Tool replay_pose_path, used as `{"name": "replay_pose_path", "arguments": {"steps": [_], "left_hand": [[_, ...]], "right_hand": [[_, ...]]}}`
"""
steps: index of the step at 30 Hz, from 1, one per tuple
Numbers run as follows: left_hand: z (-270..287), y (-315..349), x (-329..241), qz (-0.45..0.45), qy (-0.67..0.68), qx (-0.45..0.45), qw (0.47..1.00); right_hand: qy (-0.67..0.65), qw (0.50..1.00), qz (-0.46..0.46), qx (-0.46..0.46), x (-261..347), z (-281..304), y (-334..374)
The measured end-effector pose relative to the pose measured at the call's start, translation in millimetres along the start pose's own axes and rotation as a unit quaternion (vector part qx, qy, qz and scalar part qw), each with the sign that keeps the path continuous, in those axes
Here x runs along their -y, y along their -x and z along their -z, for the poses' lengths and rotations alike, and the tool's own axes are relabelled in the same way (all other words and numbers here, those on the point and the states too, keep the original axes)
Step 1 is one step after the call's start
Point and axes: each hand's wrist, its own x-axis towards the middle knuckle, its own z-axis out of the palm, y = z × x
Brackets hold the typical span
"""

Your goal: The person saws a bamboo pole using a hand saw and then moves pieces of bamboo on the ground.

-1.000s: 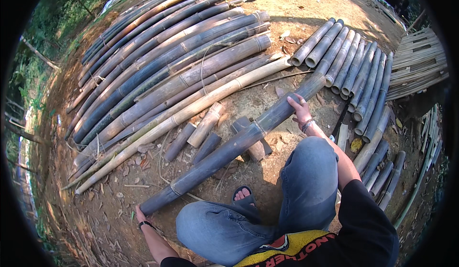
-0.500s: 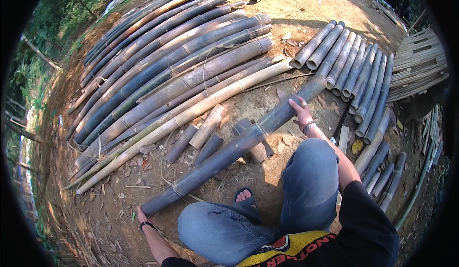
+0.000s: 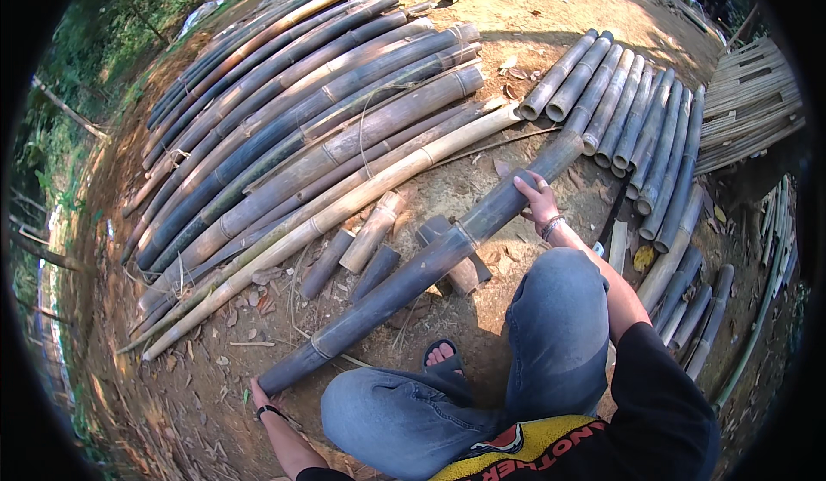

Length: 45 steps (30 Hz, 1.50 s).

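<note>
A long dark bamboo pole (image 3: pixel 389 295) lies slantwise in front of my knees, from the lower left up to the right. My left hand (image 3: pixel 261 397) cups its near left end, and some of those fingers are hidden behind the end. Toward the other end, my right hand (image 3: pixel 539 202) grips the pole from its near side, thumb along the top. The middle of the pole passes over short bamboo offcuts (image 3: pixel 460 268) on the ground. Its far end reaches the row of cut bamboo lengths (image 3: pixel 594 102).
Many long bamboo poles (image 3: pixel 327 150) lie side by side at the left. Short bamboo pieces (image 3: pixel 372 236) rest between them and my pole. More cut lengths (image 3: pixel 707 330) lie by my right arm, below a slatted bamboo panel (image 3: pixel 748 107). Dry leaves litter the dirt.
The view has shifted slightly. Both hands keep their places on the bamboo pole, which has hardly moved.
</note>
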Motion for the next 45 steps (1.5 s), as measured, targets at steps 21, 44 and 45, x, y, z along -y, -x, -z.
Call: {"name": "replay_pose_path", "arguments": {"steps": [21,44,45], "left_hand": [[-1.2,-2.0,1.9,0.003,0.018,-0.001,1.0],[-2.3,10.9,-5.6,0.01,-0.003,-0.007,1.0],[5.9,7.7,-8.8,0.014,0.002,-0.013,1.0]], "right_hand": [[0.001,1.0,0.007,-0.011,-2.5,1.1,-3.4],[0.007,0.999,0.046,0.015,-10.3,4.9,-10.9],[0.011,0.998,0.063,0.005,-8.9,-0.7,-10.7]]}}
